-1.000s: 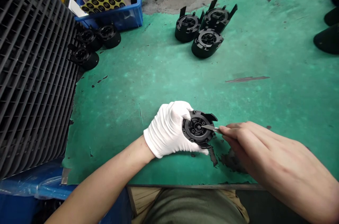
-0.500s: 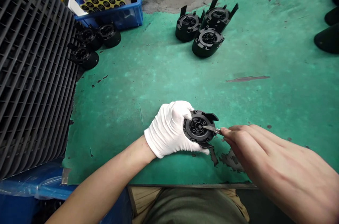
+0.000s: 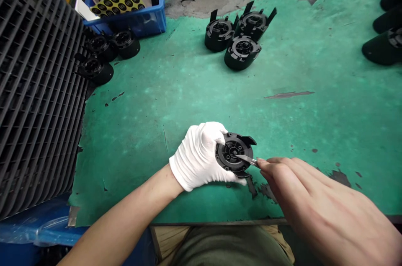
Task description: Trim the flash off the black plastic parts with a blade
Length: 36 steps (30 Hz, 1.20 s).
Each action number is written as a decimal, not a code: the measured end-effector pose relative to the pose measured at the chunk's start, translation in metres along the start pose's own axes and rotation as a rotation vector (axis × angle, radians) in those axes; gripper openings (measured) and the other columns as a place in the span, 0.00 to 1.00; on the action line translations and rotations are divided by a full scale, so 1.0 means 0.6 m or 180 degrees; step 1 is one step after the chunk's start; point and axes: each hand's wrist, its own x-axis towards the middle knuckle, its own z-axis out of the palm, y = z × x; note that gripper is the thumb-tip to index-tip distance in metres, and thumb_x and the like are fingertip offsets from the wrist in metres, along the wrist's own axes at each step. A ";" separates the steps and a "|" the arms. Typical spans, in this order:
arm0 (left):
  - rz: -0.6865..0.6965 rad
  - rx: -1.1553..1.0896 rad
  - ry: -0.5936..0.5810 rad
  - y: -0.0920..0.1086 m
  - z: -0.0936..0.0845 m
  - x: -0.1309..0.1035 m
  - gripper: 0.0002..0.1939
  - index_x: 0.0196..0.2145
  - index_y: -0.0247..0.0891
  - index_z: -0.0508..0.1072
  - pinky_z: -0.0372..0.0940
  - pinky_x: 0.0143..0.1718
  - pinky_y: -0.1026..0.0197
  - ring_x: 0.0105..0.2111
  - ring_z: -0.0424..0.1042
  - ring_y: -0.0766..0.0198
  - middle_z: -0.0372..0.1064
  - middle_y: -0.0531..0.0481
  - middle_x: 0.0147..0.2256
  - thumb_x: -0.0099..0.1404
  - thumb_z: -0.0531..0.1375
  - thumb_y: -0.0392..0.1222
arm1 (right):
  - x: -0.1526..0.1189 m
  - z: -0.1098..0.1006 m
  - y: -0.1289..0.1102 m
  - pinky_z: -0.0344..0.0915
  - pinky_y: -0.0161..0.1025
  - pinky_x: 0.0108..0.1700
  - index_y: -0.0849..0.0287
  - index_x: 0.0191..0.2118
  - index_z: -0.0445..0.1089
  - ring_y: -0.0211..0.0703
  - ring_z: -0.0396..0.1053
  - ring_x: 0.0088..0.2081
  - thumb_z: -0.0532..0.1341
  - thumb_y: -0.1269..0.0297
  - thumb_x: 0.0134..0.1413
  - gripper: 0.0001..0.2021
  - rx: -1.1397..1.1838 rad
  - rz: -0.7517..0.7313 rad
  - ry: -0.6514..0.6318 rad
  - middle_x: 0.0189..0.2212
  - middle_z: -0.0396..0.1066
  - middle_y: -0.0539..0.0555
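Observation:
My left hand, in a white glove, is closed around the rim of a round black plastic housing near the front of the green bench. Ribs, small holes and a central boss show on the housing's upward face, and curved tabs stick out at its right side. My bare right hand comes from the right and pinches a small craft knife. The pointed blade lies over the housing, its tip close to the centre. Whether the tip touches the plastic I cannot tell.
Several similar black housings stand on the green bench: a group at the back, another at the left, more at the far right. A blue bin holds a yellow sticker sheet. A dark grid rack borders the left.
The whole view has shifted slightly, so the bench things appear a little further left. The knife tip is a bit lower on the housing's face. Both hands keep their grips.

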 end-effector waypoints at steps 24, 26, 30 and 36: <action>0.0549 0.0468 0.0763 -0.012 -0.004 -0.022 0.49 0.43 0.46 0.73 0.75 0.39 0.53 0.37 0.77 0.57 0.75 0.52 0.40 0.54 0.87 0.88 | 0.010 0.021 0.034 0.82 0.45 0.43 0.50 0.67 0.76 0.48 0.89 0.41 0.61 0.55 0.95 0.11 0.0890 0.0250 0.0724 0.51 0.90 0.53; 0.0431 0.0451 0.0794 -0.005 -0.005 -0.021 0.49 0.47 0.45 0.76 0.79 0.40 0.51 0.39 0.81 0.54 0.78 0.50 0.42 0.55 0.87 0.88 | 0.020 0.020 0.049 0.82 0.46 0.41 0.49 0.67 0.77 0.50 0.90 0.41 0.60 0.52 0.95 0.13 0.0819 0.0303 0.0786 0.51 0.90 0.54; 0.0293 0.0265 0.0777 0.006 -0.004 -0.020 0.43 0.58 0.44 0.81 0.88 0.52 0.46 0.48 0.90 0.48 0.86 0.44 0.51 0.66 0.87 0.78 | 0.035 0.017 0.086 0.78 0.49 0.34 0.46 0.67 0.79 0.52 0.88 0.35 0.61 0.50 0.94 0.13 0.0788 0.0435 0.0884 0.51 0.92 0.54; 0.0298 -0.0083 0.1210 -0.001 -0.009 -0.026 0.16 0.67 0.45 0.82 0.90 0.61 0.50 0.54 0.95 0.54 0.91 0.43 0.58 0.92 0.73 0.55 | 0.038 0.024 0.120 0.79 0.53 0.33 0.45 0.67 0.80 0.57 0.89 0.36 0.62 0.48 0.93 0.14 0.0826 0.0494 0.0919 0.52 0.93 0.55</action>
